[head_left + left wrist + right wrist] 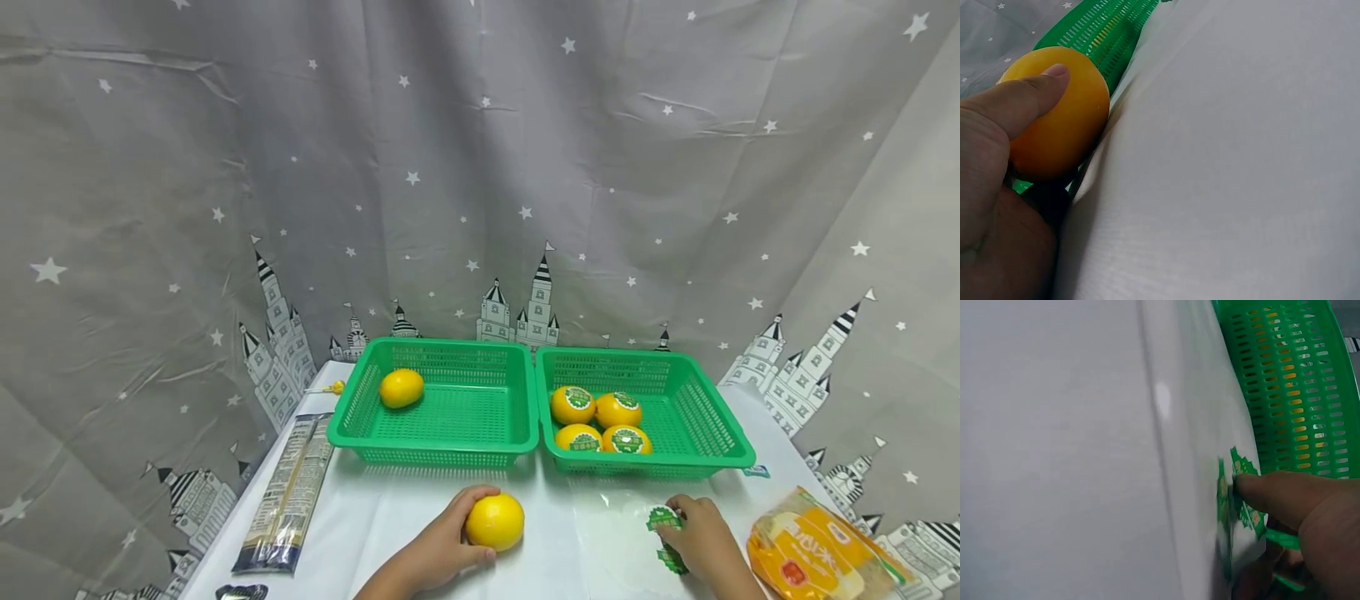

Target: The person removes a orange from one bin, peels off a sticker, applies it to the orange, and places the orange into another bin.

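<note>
My left hand [448, 537] grips a plain orange [495, 522] in front of the left basket, its skin yellow in the head view. In the left wrist view the thumb [1035, 94] lies across the orange [1079, 119]. Right of it, my right hand [701, 533] pinches a green sticker [663, 518] with white markings. A second green sticker [672, 559] lies just below, partly covered by the hand. From the right wrist, the thumb tip [1254, 487] presses on the green sticker [1246, 464], and the other fingers are mostly hidden behind.
One plain orange [401, 388] sits in the left green basket [442, 458]. The right green basket [720, 462] holds several oranges with green stickers [576, 405]. A long dark packet [288, 492] lies at the left, an orange bread bag [813, 546] at the right. A grey curtain hangs behind.
</note>
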`<state>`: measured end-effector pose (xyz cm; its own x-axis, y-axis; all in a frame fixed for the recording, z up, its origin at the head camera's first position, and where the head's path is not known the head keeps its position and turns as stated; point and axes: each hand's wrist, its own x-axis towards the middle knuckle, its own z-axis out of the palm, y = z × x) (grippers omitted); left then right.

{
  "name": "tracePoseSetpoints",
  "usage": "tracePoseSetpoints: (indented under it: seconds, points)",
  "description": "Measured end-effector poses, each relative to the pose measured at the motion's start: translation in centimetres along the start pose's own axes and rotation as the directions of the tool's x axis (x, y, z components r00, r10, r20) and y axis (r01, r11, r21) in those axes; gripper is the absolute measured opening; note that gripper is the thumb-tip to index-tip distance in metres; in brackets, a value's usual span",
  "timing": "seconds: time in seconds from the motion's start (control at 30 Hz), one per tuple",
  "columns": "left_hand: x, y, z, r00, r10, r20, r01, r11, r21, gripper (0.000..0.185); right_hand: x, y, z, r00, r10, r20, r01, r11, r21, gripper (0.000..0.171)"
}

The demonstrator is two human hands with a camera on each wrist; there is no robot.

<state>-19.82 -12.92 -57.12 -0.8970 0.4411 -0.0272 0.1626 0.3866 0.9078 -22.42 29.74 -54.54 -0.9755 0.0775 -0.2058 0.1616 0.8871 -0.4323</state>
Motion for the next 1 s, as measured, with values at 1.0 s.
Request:
tracePoseSetpoints:
  seconds: [1.0]
  points:
    - [0.1,-0.1,0.1,1.000,-0.010,0.006,0.010,1.000,-0.020,0.078,0.2,-0.9,1.0,0.999,-0.048,0.017,0.048,0.998,-0.030,0.030]
